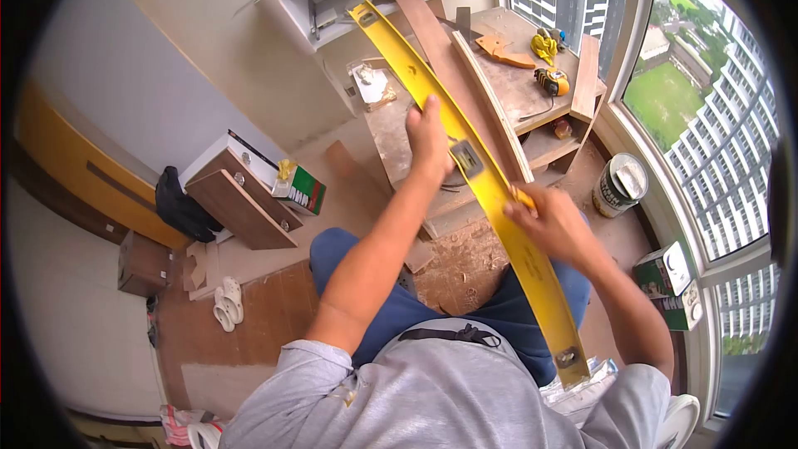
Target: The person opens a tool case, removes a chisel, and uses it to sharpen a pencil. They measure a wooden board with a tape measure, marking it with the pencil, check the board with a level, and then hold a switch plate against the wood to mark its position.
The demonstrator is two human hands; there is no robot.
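A long yellow spirit level (pixel 504 224) slants across the view from upper left to lower right, with its middle vial in a dark frame. My left hand (pixel 428 143) is closed around its left edge above the middle, thumb on the yellow face. Lower down, my right hand (pixel 549 220) is closed at the right edge, with its thumb against the level. A small yellow-orange piece shows at the right fingers; I cannot make out what it is. Beyond the level, a long brown board (pixel 436 46) and a pale narrow strip (pixel 490 100) lie on the worktable (pixel 391 129).
The worktable also bears a tape measure (pixel 551 81), yellow gloves (pixel 544 46) and an orange-brown curved piece (pixel 503 52). A paint bucket (pixel 622 185) and green-white cans (pixel 665 273) stand by the windows. A drawer unit (pixel 249 199) and white clogs (pixel 229 303) are at left. Shavings (pixel 461 262) cover the floor.
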